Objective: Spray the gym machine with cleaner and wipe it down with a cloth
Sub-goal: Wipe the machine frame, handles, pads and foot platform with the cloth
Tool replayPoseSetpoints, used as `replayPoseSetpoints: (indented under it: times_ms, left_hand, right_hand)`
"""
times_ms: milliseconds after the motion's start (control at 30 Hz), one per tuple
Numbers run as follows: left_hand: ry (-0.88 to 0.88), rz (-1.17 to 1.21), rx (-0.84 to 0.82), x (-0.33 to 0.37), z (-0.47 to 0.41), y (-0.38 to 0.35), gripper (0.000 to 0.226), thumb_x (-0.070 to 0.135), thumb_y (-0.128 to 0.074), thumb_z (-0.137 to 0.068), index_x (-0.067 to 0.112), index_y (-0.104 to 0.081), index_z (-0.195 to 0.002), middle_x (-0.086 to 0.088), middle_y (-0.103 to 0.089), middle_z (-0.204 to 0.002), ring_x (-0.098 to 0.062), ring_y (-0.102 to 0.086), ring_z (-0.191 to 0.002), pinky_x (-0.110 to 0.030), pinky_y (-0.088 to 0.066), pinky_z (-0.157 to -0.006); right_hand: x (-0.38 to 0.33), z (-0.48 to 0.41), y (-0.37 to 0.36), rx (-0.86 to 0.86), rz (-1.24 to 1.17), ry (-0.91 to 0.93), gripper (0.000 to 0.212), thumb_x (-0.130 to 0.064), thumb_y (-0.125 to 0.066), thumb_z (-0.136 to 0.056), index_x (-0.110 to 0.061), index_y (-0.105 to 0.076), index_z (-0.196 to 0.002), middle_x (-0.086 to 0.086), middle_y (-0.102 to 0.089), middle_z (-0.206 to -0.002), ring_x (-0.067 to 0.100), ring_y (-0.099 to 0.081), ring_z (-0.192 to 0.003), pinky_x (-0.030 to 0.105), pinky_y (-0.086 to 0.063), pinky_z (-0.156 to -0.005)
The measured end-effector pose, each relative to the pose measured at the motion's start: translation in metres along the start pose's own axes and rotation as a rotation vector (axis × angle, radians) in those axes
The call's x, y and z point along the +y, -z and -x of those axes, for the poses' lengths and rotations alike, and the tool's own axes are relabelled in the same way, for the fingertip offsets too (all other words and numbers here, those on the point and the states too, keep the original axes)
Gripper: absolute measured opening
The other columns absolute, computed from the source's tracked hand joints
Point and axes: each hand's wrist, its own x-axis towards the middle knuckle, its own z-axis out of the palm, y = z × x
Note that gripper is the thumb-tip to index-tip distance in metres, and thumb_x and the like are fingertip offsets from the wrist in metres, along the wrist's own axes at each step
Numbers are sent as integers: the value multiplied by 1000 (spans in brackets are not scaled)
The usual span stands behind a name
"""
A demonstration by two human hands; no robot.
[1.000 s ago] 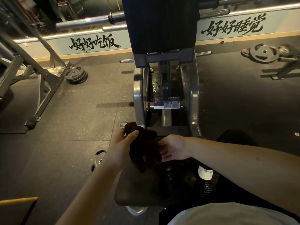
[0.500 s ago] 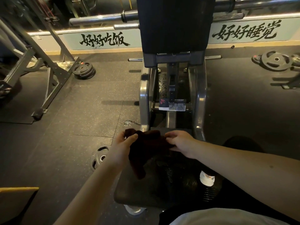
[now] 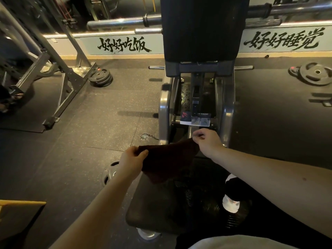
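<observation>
The left hand (image 3: 132, 159) and right hand (image 3: 208, 142) pinch the dark cloth (image 3: 167, 159) by its top corners, stretched between their fingers. It looks soft, light and limp, so gripping the corners suits it.

I hold the cloth (image 3: 167, 159) stretched between my hands, my left hand (image 3: 132, 159) pinching its left corner and my right hand (image 3: 208, 141) its right corner, above the platform (image 3: 161, 209) of the gym machine (image 3: 164, 112). My shoe (image 3: 230, 205) stands on the platform, to the right. Beyond the cloth the back pad (image 3: 203, 27) rises in the middle. A weight plate (image 3: 107, 175) lies on the floor just left of the platform. Farther left stands a rack (image 3: 68, 83), with a stack of plates (image 3: 100, 77) beside its foot. More plates (image 3: 316, 73) lie far right. A barbell (image 3: 122, 22) runs behind the pad.
</observation>
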Motion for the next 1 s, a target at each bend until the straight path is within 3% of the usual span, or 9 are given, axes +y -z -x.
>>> replayPoseSetpoints:
  times_ms: [200, 267, 367, 467, 567, 667, 800, 900, 1000]
  left_hand:
    - [38, -137, 12, -5, -12, -2, 24, 28, -73, -96, 11, -64, -110, -5, -70, -93, -19, -66, -78, -28, -50, -62]
    - [68, -114, 24, -7, -15, 0, 38, 31, -77, -92, 13, -57, -118, -5, -68, -100, -21, -67, -86, -32, -55, -70]
    - [82, -84, -5, -12, -20, 2, 54, 33, -81, -88, 14, -51, -129, -4, -67, -104, -18, -67, -90, -30, -53, -73]
    - [80, -116, -95, -15, -24, 6, 72, 33, -86, -83, 14, -46, -140, -7, -65, -116, -20, -67, -98, -32, -57, -80]
    - [52, -219, -179, -15, -27, 8, 89, 34, -91, -77, 16, -39, -147, -7, -39, -142, -21, -53, -118, -30, -54, -95]
    - [-90, -481, -313, -12, -26, 13, 78, 34, -91, -75, 25, -48, -139, 0, -26, -138, -23, -42, -123, -32, -47, -106]
    - [-330, -905, -278, -11, -28, 19, 27, 38, -73, -92, 34, -71, -118, 4, -47, -117, -23, -41, -119, -39, -39, -108]
    - [-334, -886, -202, -6, -32, 25, 24, 42, -62, -99, 31, -74, -117, 6, -52, -116, -23, -37, -119, -39, -36, -104]
    - [-321, -858, -148, 0, -35, 31, 29, 50, -58, -99, 33, -75, -115, 15, -48, -126, -24, -28, -132, -45, -29, -110]
  right_hand:
    - [-2, -13, 7, -65, 172, -113, 49, -25, -78, -92, -16, -58, -136, 8, -65, -121, 28, -64, -107, 34, -57, -77]
    - [-1, -17, 9, -71, 157, -167, 53, -25, -82, -88, -17, -57, -134, 8, -63, -119, 30, -65, -106, 45, -60, -88]
    - [1, -22, 12, -151, 80, -252, 50, -24, -85, -83, -20, -59, -126, 6, -62, -119, 31, -68, -103, 48, -63, -86]
    - [-4, -20, 14, -268, -69, -293, 48, -14, -81, -88, -17, -57, -129, 9, -60, -122, 33, -69, -105, 43, -65, -78]
    - [-9, -15, 18, -386, -124, -276, 52, -11, -82, -87, -12, -56, -133, 13, -61, -124, 30, -71, -104, 36, -63, -72]
    - [-14, -10, 19, -535, 167, -86, 64, -31, -88, -80, -20, -60, -136, 2, -61, -126, 20, -61, -117, 35, -54, -93]
    - [-27, 4, 13, -664, 607, 202, 54, -38, -85, -82, -25, -65, -132, -14, -54, -116, 8, -51, -112, 27, -41, -94]
    - [-30, 6, 2, -589, 737, 339, 25, -32, -75, -93, -19, -75, -114, -7, -59, -105, 13, -57, -102, 28, -45, -87]
    - [-31, 1, -5, -453, 661, 332, 20, -35, -71, -97, -17, -79, -97, -2, -66, -92, 14, -63, -87, 32, -47, -82]
